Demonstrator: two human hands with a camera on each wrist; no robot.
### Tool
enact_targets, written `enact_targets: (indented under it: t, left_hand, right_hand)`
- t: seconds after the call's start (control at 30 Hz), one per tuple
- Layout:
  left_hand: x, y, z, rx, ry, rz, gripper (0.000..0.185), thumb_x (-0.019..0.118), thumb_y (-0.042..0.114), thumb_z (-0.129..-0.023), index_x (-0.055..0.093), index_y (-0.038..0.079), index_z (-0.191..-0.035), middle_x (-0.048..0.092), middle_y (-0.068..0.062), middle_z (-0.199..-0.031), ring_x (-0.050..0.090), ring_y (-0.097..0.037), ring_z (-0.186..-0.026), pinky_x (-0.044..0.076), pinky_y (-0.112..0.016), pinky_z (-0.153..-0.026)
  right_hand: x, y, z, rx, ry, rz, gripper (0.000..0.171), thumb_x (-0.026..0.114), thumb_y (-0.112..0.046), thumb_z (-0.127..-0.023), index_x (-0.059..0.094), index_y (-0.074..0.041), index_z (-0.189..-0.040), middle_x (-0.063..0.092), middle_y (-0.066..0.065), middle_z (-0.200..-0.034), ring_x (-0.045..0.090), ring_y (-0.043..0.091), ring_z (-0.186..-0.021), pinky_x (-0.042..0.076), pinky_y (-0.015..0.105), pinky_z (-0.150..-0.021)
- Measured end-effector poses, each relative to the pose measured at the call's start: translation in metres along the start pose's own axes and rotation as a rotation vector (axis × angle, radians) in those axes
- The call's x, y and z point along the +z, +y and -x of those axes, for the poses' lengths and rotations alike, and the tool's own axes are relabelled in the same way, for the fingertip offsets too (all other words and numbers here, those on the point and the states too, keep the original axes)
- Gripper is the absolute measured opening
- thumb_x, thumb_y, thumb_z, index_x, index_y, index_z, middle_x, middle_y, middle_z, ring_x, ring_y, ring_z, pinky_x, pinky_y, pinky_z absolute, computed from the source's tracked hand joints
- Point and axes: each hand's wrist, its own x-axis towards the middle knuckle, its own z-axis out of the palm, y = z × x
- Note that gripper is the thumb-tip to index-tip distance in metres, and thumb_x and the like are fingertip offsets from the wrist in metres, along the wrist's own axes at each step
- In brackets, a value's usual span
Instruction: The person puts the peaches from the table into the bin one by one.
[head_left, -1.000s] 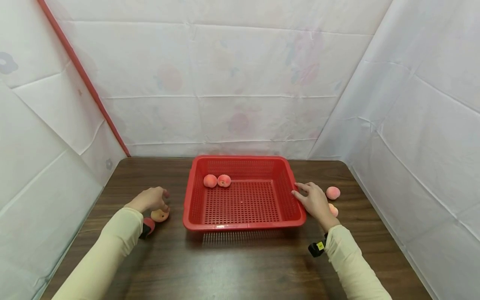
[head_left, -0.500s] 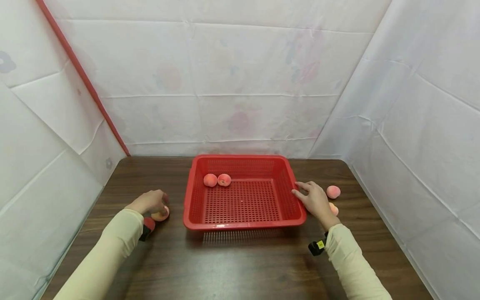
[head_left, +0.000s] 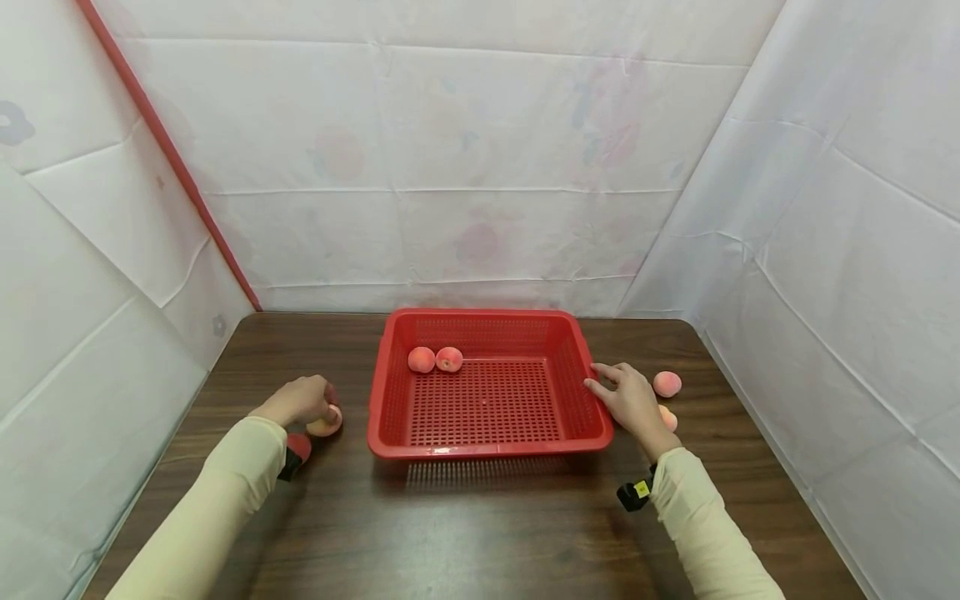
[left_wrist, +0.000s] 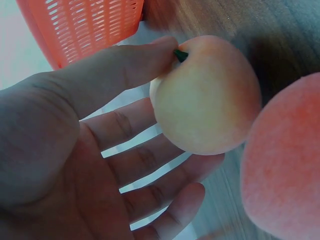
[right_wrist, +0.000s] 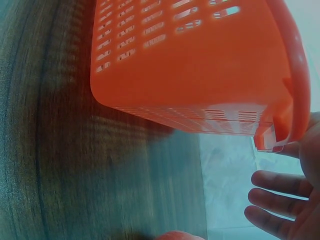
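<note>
At the lower left of the head view, the left hand (head_left: 300,400) is pinching 1 pale peach (head_left: 326,425) between thumb and fingers, left of the red basket (head_left: 487,446). The right hand (head_left: 633,404), fingers relaxed, is touching the basket's right rim.

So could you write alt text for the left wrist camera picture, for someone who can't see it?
A left hand with spread fingers pinches a pale peach between thumb and fingertips. A second, redder peach lies close by on the dark wooden table, and a corner of a red slotted basket shows at the top.
</note>
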Motion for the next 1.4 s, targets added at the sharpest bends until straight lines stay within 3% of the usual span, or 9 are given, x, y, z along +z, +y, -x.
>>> enact_targets:
  t: [0.3, 0.53, 0.87, 1.13, 1.4]
  left_hand:
    - [-0.008, -0.003, -0.001, -0.007, 0.059, 0.001, 0.031, 0.071, 0.025, -0.084, 0.069, 0.001, -0.102, 0.070, -0.017, -0.100, 0.063, -0.031, -0.089, 0.051, -0.051, -0.082]
    - [-0.013, 0.001, 0.000, -0.029, 0.104, 0.024, 0.035, 0.069, 0.028, -0.088, 0.067, -0.001, -0.107, 0.069, -0.020, -0.104, 0.064, -0.034, -0.093, 0.051, -0.051, -0.079]
    - [-0.017, 0.007, 0.003, -0.001, 0.233, 0.050, 0.034, 0.068, 0.030, -0.088, 0.068, 0.000, -0.106, 0.070, -0.019, -0.099, 0.064, -0.032, -0.085, 0.050, -0.049, -0.073]
    - [-0.024, 0.012, 0.004, 0.008, 0.288, 0.069, 0.032, 0.064, 0.029, -0.092, 0.068, 0.000, -0.107, 0.070, -0.018, -0.099, 0.064, -0.029, -0.081, 0.050, -0.045, -0.070]
    - [-0.030, 0.015, 0.003, 0.013, 0.380, 0.084, 0.033, 0.065, 0.033, -0.091, 0.070, 0.004, -0.105, 0.072, -0.015, -0.097, 0.066, -0.031, -0.084, 0.050, -0.045, -0.070]
  right_hand:
    - [0.001, 0.001, 0.000, -0.005, 0.006, 0.003, 0.044, 0.069, -0.029, -0.090, 0.065, -0.004, -0.126, 0.065, 0.016, -0.100, 0.061, 0.029, -0.089, 0.051, 0.047, -0.078]
    - [0.000, -0.001, 0.000, 0.002, -0.011, 0.011, 0.045, 0.067, -0.030, -0.092, 0.064, -0.004, -0.128, 0.065, 0.019, -0.104, 0.061, 0.032, -0.092, 0.050, 0.048, -0.080]
    - [-0.001, -0.003, 0.000, 0.010, -0.021, 0.013, 0.045, 0.067, -0.031, -0.092, 0.064, -0.005, -0.128, 0.065, 0.016, -0.102, 0.061, 0.030, -0.091, 0.051, 0.046, -0.079]
    - [-0.003, -0.005, 0.001, 0.021, -0.031, 0.012, 0.046, 0.066, -0.031, -0.092, 0.063, -0.004, -0.129, 0.064, 0.016, -0.100, 0.060, 0.028, -0.088, 0.050, 0.043, -0.075]
    - [-0.003, -0.005, 0.000, 0.026, -0.031, 0.021, 0.046, 0.067, -0.031, -0.092, 0.063, -0.004, -0.129, 0.065, 0.018, -0.102, 0.060, 0.029, -0.086, 0.049, 0.043, -0.074]
